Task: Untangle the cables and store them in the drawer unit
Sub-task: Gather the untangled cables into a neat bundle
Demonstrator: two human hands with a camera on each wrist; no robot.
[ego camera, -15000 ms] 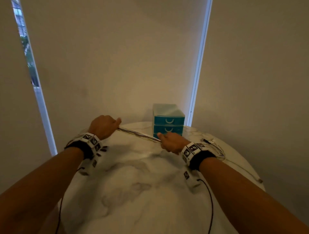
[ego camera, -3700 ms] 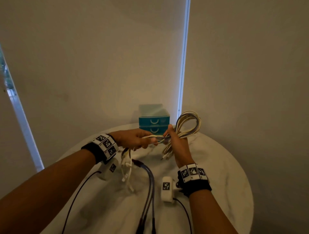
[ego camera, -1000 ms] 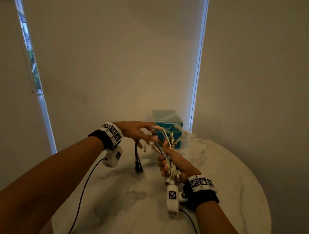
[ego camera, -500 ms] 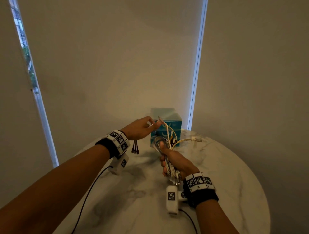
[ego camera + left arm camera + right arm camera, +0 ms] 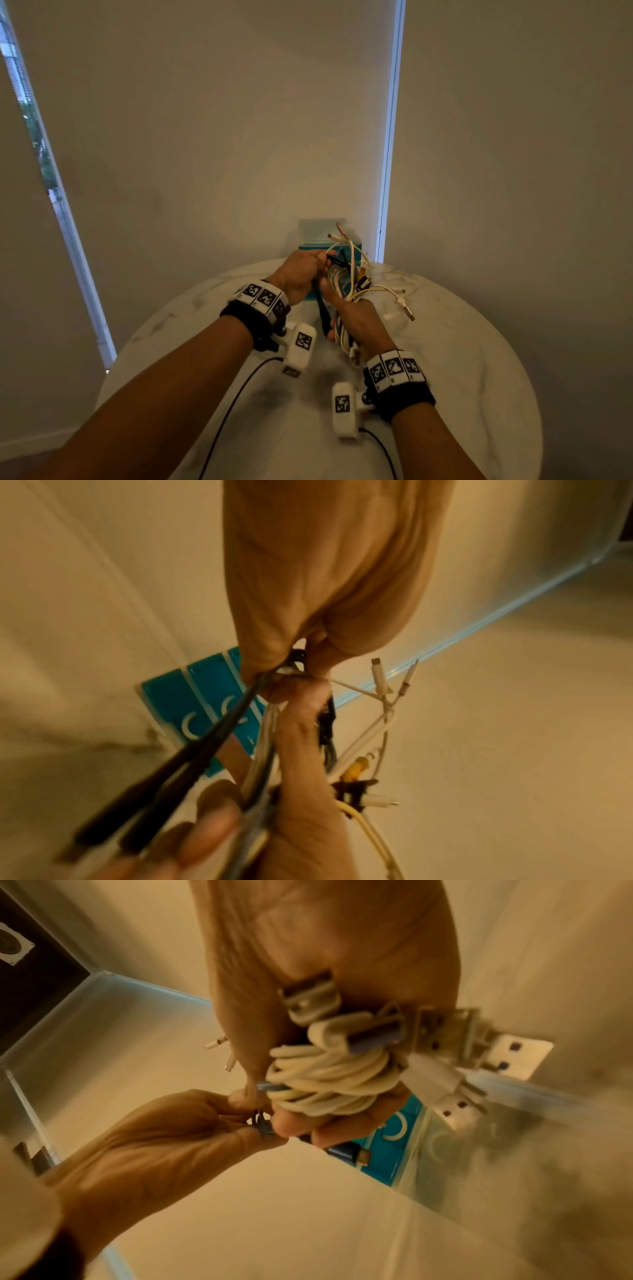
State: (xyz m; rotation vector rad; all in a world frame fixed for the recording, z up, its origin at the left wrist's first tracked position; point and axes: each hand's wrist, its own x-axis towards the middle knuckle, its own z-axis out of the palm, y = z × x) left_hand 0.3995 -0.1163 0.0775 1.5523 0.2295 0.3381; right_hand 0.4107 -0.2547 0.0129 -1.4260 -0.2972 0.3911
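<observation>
My right hand (image 5: pixel 354 320) grips a coiled bundle of white and cream cables (image 5: pixel 342 282) upright above the table. Several USB plugs stick out of its fist in the right wrist view, around the cable bundle (image 5: pixel 329 1080). My left hand (image 5: pixel 305 274) pinches a dark cable (image 5: pixel 322 313) at the top of the bundle, and its two dark plug ends hang down between my hands. In the left wrist view the dark cable (image 5: pixel 192 753) runs down from the pinch. Loose white ends (image 5: pixel 399 301) trail to the right. The teal drawer unit (image 5: pixel 317 231) stands behind the hands with its drawers closed.
A round marble table (image 5: pixel 472 370) lies under my hands, bare in front and at the right. The drawer unit stands at its far edge against drawn blinds. A narrow window strip (image 5: pixel 37 144) runs down the left.
My left hand, which held the dark cable out to the left, has come back against the bundle. The dark plug ends now hang between the two hands.
</observation>
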